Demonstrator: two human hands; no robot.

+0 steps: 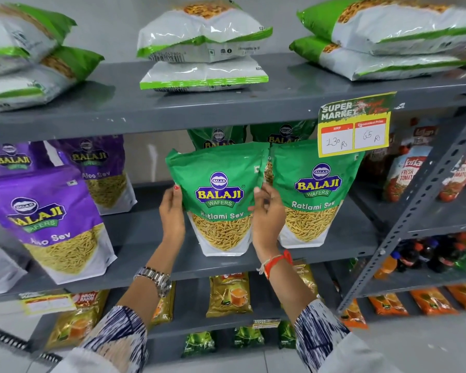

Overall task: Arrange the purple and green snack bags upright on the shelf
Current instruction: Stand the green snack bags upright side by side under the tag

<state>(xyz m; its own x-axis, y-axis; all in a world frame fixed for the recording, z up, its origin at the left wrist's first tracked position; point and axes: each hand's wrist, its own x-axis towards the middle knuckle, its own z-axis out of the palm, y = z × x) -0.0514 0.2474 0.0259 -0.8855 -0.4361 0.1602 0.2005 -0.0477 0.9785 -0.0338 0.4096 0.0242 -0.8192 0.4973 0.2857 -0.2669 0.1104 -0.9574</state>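
A green Ratlami Sev bag (pixel 221 200) stands upright at the front of the grey middle shelf (pixel 151 238). My left hand (pixel 172 214) grips its left edge and my right hand (pixel 268 214) grips its right edge. Touching it on the right stands a second green bag (pixel 316 195), upright. Two more green bags (pixel 217 137) show behind them, mostly hidden. At the left of the same shelf a purple Aloo Sev bag (pixel 51 222) leans at the front, with other purple bags (pixel 100 168) behind it.
A price tag (pixel 354 125) hangs from the upper shelf edge over the right green bag. White-and-green bags (pixel 203 44) lie flat on the top shelf. Tea packs (pixel 229 294) fill the shelf below. A slotted post (pixel 414 205) and ketchup pouches (pixel 406 170) stand at right.
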